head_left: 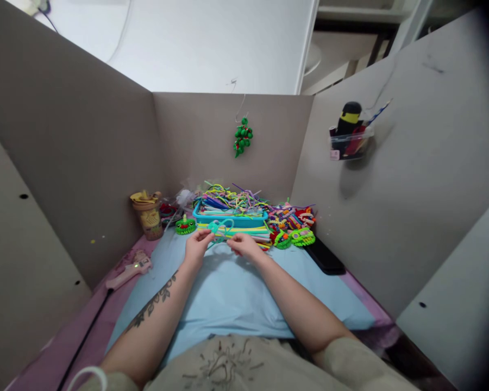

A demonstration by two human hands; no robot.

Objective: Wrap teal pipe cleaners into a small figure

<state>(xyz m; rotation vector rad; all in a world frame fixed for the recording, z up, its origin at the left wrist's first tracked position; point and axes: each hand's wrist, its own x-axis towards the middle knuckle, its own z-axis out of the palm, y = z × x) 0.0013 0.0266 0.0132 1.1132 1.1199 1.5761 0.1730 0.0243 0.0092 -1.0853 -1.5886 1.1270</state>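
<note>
My left hand (199, 245) pinches a turquoise pipe cleaner piece (215, 227) with a coiled part and loose loops. My right hand (245, 246) has its fingers closed at the lower right of the same piece, on one of its strands. Both hands are held over the front of the bundled pipe cleaners (252, 232), above a light blue cloth (236, 293). Behind them stands a blue tray (232, 220) heaped with pipe cleaners in many colours. A green fuzzy figure (185, 225) lies to the left, and another bright green one (302, 237) to the right.
A pink glue gun (126, 274) with a black cord rests at the left, near a patterned cup (149, 217). At the right lies a flat black object (326, 256). Grey panels surround the table; a green ornament (243, 138) and a clear holder (348, 145) hang there.
</note>
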